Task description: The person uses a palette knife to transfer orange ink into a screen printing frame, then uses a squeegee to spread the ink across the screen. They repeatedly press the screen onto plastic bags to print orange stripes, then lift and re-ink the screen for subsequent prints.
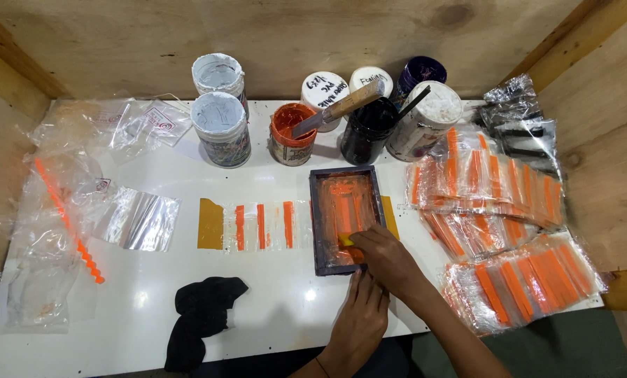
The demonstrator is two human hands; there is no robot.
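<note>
Two hands on dark screen frame (346,220), mesh orange-smeared: right hand (390,260) grip holds yellow squeegee (346,240); left hand (360,318) flat, grip wide.

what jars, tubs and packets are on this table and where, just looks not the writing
Two grey-lidded tubs: back left, round, printed sides.
Orange paint tub: back centre, open.
Black jar: right of it, open.
White-lidded jars: back row, handwriting on lids.
Orange-striped clear packets: piled at right.
Empty clear bags: left side.
Framed screen: centre, dark frame, orange ink, under right hand.
</note>
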